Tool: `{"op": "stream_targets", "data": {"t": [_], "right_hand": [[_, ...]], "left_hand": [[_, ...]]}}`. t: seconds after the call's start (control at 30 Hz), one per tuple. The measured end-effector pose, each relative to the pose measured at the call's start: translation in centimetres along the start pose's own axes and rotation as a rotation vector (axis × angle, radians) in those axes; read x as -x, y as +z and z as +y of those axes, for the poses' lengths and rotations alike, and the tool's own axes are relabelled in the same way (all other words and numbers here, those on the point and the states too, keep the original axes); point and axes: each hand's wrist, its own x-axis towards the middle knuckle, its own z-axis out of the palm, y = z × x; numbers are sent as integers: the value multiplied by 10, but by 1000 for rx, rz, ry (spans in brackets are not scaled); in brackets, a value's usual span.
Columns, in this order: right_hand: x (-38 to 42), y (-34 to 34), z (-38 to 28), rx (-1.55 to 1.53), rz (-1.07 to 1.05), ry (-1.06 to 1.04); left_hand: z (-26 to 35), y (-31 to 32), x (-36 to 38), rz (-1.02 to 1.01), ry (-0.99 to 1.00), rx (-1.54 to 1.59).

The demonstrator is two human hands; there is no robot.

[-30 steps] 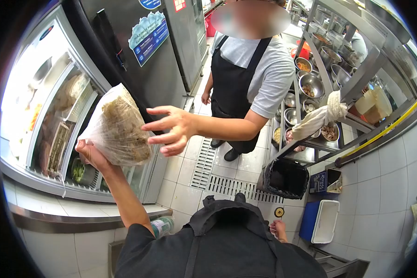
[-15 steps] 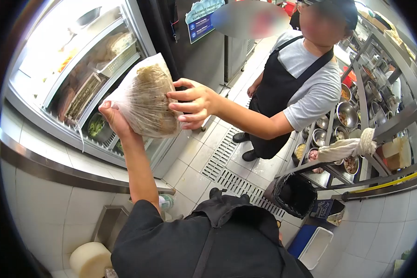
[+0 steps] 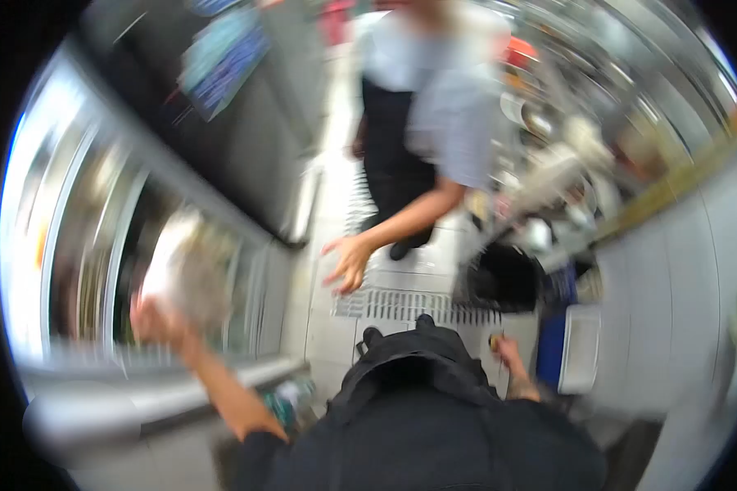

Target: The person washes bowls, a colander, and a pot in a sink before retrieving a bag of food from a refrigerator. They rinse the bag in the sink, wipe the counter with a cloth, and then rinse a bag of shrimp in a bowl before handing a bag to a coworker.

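Note:
Smeared by motion, my left hand (image 3: 157, 319) grips a clear plastic bag of brownish food (image 3: 190, 270) at its lower left side. The bag is raised before the lit glass-fronted fridge (image 3: 94, 237) on the left. Low on the right, beside my dark clothing, my right hand (image 3: 508, 352) is closed around a small yellowish thing that I cannot make out. A co-worker's hand (image 3: 352, 260) is spread open in the middle of the view, apart from the bag.
The co-worker in a black apron (image 3: 393, 155) stands ahead on the tiled floor by a drain grate (image 3: 401, 304). To the right are a black-lined bin (image 3: 499, 278), a white tub (image 3: 580, 348) and metal shelving with bowls (image 3: 540, 123).
My left hand and the bag have moved left and down in view, away from the co-worker's hand, which has let go. My right hand has come into sight. The view has swung.

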Motion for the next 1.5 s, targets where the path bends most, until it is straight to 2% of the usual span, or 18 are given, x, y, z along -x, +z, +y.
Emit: {"op": "stream_targets", "data": {"t": [0.03, 0.1, 0.2, 0.27, 0.3, 0.37, 0.4, 0.47, 0.53, 0.73, 1.03, 1.1, 1.23, 1.3, 1.33, 1.4, 1.47, 1.5], "right_hand": [[-26, -7, 25, 5, -12, -45], [-10, -4, 25, 209, 163, -205], [14, -11, 38, 145, 188, -88], [43, -9, 35, -140, 283, 5], [50, -9, 41, -193, 317, 17], [58, -18, 65, -222, 290, 69], [69, -32, 76, -200, 401, 40], [105, -82, 85, -343, 602, 79], [152, -148, 115, -476, 1066, -167], [330, -282, 226, -1235, 1446, 353], [378, -244, 223, -1323, 1366, 229], [382, -243, 214, -1308, 1348, 271], [365, -244, 227, -1303, 1363, 200], [353, -241, 231, -1271, 1405, 115], [346, -238, 248, -1207, 1346, 47], [304, -236, 294, -1268, 1227, -69], [235, -247, 438, -1333, 831, -570], [232, -235, 399, -1333, 556, -364]], "left_hand": [[-39, 10, 41, -208, 6, -20], [-34, 29, 52, -111, 239, 293], [-59, 63, 143, -611, -42, 125], [-15, 68, 195, -1047, -178, 406], [24, 80, 217, -1336, -110, 572], [185, 140, 253, -1684, 492, 943], [334, 173, 264, -1605, 1059, 1179], [602, 194, 265, -969, 1952, 1454], [717, 194, 275, -583, 2371, 1465], [667, 194, 286, -824, 2781, 1234], [661, 236, 293, -891, 2752, 1342], [685, 230, 297, -777, 2840, 845], [686, 239, 297, -848, 2441, 1106], [533, 243, 309, -1298, 1487, 1127], [425, 223, 315, -1613, 726, 1125], [261, 168, 306, -1604, -312, 1043], [186, 121, 281, -1417, -751, 991], [161, 104, 267, -1343, -856, 966]]}}
